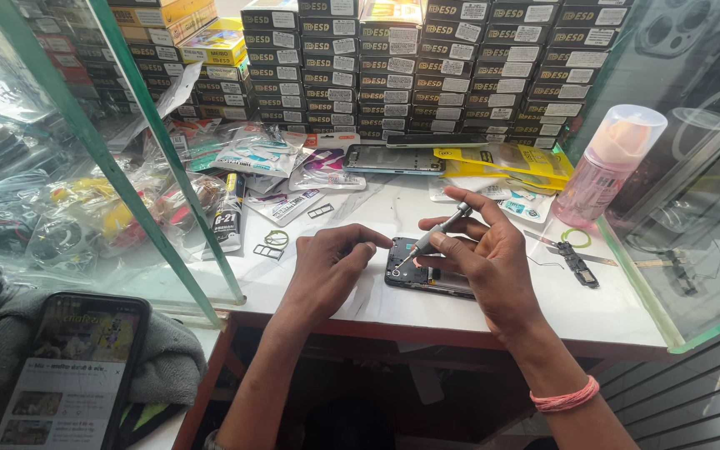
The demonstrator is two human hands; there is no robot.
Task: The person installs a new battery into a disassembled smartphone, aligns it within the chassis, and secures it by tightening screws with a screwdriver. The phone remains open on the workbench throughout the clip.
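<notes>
An opened dark phone [414, 277] lies back up on the white counter [377, 308], its inner parts showing. My left hand [331, 265] rests on the counter with its fingers curled against the phone's left edge. My right hand [485, 254] holds a thin grey screwdriver [439, 233], tip down on the phone's upper left part. A pink band circles my right wrist.
Stacks of dark small boxes [427, 67] line the back. Another phone [393, 158], yellow packets [506, 165], a pink spray bottle [606, 167], a glue tube [227, 212], loose small parts [577, 262] and glass panes [160, 167] surround the work spot. A lit phone [72, 371] lies on grey cloth at lower left.
</notes>
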